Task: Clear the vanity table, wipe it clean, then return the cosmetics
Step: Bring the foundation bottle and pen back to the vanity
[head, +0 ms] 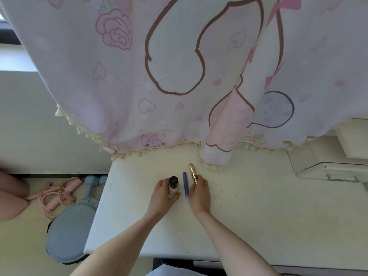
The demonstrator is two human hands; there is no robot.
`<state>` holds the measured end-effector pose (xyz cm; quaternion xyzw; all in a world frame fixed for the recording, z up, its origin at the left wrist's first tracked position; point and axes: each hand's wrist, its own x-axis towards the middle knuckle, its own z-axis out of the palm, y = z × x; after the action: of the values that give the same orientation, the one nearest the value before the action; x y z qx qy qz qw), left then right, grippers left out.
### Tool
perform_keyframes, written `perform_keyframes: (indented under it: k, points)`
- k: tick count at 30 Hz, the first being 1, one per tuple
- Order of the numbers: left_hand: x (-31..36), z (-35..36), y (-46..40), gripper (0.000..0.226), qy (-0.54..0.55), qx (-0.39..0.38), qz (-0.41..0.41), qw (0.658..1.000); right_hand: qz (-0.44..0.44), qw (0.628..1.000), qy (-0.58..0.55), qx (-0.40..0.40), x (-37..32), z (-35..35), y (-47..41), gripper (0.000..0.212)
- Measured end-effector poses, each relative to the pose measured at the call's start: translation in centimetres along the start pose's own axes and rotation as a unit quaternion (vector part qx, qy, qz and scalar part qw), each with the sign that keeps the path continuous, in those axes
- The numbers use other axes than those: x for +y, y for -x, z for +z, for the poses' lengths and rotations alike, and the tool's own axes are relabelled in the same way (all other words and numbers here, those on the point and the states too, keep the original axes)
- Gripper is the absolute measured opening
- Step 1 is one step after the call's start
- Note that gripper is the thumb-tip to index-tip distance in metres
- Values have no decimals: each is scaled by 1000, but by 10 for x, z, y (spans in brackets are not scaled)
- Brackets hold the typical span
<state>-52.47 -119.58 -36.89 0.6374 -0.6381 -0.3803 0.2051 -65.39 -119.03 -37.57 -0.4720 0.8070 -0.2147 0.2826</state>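
1. A pink patterned curtain (pixel 179 66) hung over the far edge of the tabletop (pixel 258 216); its fringed hem lay just behind the cosmetics and would crowd any reach further back.
2. A blue stool (pixel 67 232) and pink straps (pixel 57 194) lay on the floor to the left, well apart from the work.
3. The left hand (pixel 162 196) gripped a cream bottle (pixel 173 187) with a dark cap, fingers curled round it.
4. The right hand (pixel 199 194) pinched a gold tube (pixel 192 173), which pointed away from the person.
5. A blue pencil (pixel 185 185) lay between the hands, long axis parallel to the tube, nearer the right hand and untouched.
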Motion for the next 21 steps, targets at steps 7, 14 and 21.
perform_keyframes:
  k: [7,14,21]
  points:
    - [9,11,1,31,-41,-36,39,998,-60,996,69,-3,18,-10,6,41]
    - [12,9,-12,36,-167,-32,63,983,-164,975,147,8,16,-7,20,37]
    - [13,11,-12,41,-187,-30,68,980,-211,958,194,-17,25,-15,28,57]
